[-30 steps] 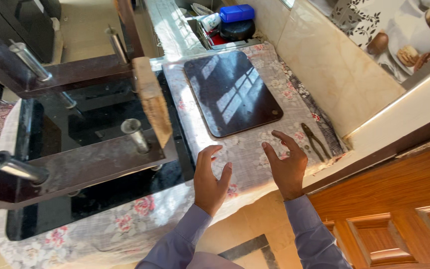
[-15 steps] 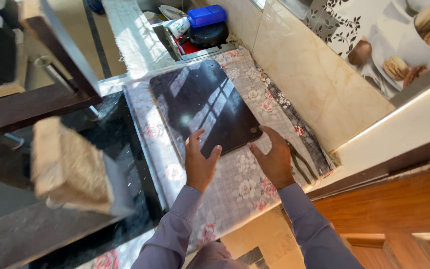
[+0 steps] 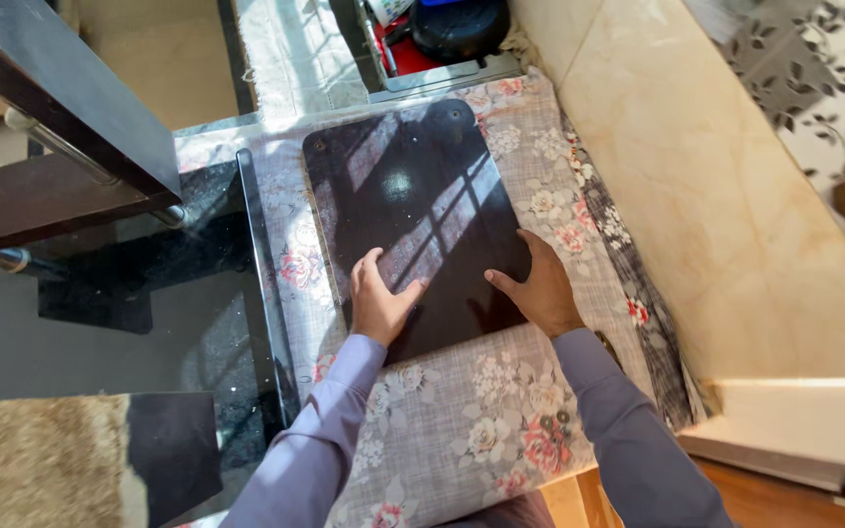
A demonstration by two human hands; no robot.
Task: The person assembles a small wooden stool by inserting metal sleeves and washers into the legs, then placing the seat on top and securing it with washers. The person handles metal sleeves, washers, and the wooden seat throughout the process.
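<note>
head cam looks steeply down, close over counter [image 3: 462, 430].

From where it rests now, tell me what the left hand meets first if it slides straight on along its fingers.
Probably nothing for a stretch: the left hand points up the dark board, which lies bare ahead of it.

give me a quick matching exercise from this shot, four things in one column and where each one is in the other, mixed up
Things:
1. left hand
2. right hand
3. dark board
4. black glass tabletop

Places:
A. lying flat on the floral cloth, sunlight streaks on it
B. on the board's near right edge, by the cream wall
C. on the board's near left corner, fingers spread
D. left of the floral cloth, under the dark wooden furniture

Pairs: 1-C, 2-B, 3-A, 4-D
</note>
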